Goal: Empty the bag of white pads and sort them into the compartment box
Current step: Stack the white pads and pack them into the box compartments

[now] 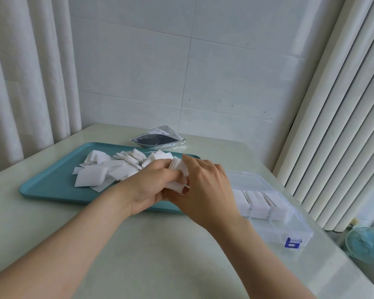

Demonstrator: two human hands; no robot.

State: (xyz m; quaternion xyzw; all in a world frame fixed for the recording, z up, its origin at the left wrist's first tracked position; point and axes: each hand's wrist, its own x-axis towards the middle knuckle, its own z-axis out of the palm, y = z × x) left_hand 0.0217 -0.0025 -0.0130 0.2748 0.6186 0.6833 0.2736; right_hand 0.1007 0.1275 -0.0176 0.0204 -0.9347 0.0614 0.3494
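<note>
over the right end of the teal tray [52, 186], both hands meet around a small stack of white pads [177, 169]. the left hand [151, 186] curls its fingers round the stack from the near left side. the right hand [205, 186] closes on it from the right, with the thumb up along the far edge and the fingertips tucked under. so each hand grips the same stack, held just above the tray's surface.

the loose pads [99, 171] lie in a jumbled heap across the middle and far part of the tray, some flat, some overlapping, some fanned in a thick bunch. the bag [158, 139], silvery with a dark panel, lies on the table [160, 255] just behind the tray's far edge, apart from the hands.

the clear compartment box [289, 225] sits on the table just right of the tray, partly hidden by the right wrist. its lid lies open on the far side. three compartments in one row hold packed pads [257, 203] standing on edge. a blue latch [293, 242] shows at the box's near corner. a small fan [365, 244] stands beyond the table's right edge.
</note>
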